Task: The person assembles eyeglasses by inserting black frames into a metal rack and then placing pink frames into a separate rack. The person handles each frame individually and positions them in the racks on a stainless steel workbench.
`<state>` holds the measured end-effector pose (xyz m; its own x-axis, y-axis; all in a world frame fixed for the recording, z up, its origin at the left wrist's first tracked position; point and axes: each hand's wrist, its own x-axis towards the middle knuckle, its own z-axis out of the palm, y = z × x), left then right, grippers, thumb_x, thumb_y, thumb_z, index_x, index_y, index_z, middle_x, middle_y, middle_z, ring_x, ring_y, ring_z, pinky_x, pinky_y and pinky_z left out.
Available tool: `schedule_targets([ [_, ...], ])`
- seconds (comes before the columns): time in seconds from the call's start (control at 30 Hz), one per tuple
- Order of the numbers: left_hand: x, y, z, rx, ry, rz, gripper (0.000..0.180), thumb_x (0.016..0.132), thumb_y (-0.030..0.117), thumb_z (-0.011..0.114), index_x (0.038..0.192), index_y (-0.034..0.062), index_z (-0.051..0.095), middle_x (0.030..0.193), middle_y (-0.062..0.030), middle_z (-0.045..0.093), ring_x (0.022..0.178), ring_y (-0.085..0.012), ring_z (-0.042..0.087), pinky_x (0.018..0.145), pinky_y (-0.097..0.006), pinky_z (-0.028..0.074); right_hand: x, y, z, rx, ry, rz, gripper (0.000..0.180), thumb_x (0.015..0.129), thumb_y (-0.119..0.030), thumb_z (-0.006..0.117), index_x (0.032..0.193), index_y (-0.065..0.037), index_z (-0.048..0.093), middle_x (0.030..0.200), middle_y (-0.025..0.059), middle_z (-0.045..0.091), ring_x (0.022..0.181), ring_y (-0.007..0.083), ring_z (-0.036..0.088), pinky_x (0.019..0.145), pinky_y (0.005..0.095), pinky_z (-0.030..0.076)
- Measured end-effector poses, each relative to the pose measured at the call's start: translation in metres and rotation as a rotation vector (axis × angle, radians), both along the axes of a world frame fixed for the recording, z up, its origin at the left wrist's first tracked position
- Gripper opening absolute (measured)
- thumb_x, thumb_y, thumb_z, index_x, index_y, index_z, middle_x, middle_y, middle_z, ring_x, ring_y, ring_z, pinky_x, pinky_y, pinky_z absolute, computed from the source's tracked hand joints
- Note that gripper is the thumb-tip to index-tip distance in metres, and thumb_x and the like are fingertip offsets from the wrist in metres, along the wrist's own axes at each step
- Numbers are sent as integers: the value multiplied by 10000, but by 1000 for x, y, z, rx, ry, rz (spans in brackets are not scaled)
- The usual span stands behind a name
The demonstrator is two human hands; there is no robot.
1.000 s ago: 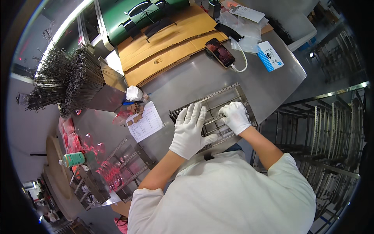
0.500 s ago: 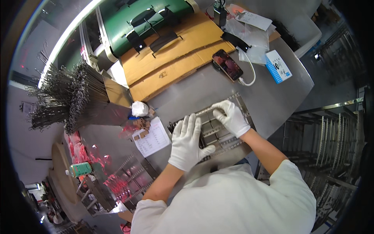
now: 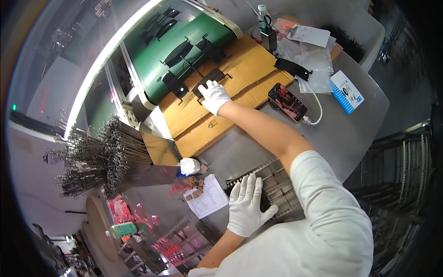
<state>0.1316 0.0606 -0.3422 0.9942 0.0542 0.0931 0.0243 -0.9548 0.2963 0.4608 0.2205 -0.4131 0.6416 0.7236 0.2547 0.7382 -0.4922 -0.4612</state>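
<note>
My right hand [image 3: 214,98], in a white glove, reaches forward over the cardboard. Its fingers are bent around the near edge of a black curved panel [image 3: 216,75], which lies among several others with thin rods between them. My left hand [image 3: 249,210], also gloved, rests flat with its fingers stretched out. It lies over the left part of a slotted metal frame [image 3: 282,190] at the near side of the table. Dark material shows beside that palm, mostly hidden by the hand. My right arm covers the frame's right part.
Behind the flattened cardboard [image 3: 249,69] runs a green conveyor belt [image 3: 147,55]. Bundled wire hooks [image 3: 110,157] stand at the left, near a written sheet [image 3: 207,196]. A phone [image 3: 288,102], a blue-and-white box [image 3: 346,92] and a loose black curved piece [image 3: 293,68] lie at the right.
My right hand has left the metal frame and moved forward and left to the black panel. My left hand has stayed on the frame. The whole view has shifted.
</note>
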Motion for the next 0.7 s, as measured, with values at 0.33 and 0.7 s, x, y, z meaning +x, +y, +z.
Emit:
schedule_targets([
  [0.33, 1, 0, 3, 16, -3, 5, 876, 873, 610, 669, 1421, -58, 526, 1449, -287, 547, 1361, -431, 518, 1159, -538, 343, 46, 47, 15, -518, -154, 92, 783, 683, -413, 894, 1375, -194, 602, 1404, 182, 578, 1370, 383, 480, 1147, 565, 348],
  [0.7, -9, 9, 7, -360, -41, -8, 954, 804, 442, 796, 1499, -87, 412, 1557, -300, 418, 1461, -409, 414, 1237, -510, 262, -75, -169, 96, 252, -17, 488, 645, 702, -412, 873, 1217, -95, 650, 1109, 199, 661, 1081, 369, 640, 965, 458, 500],
])
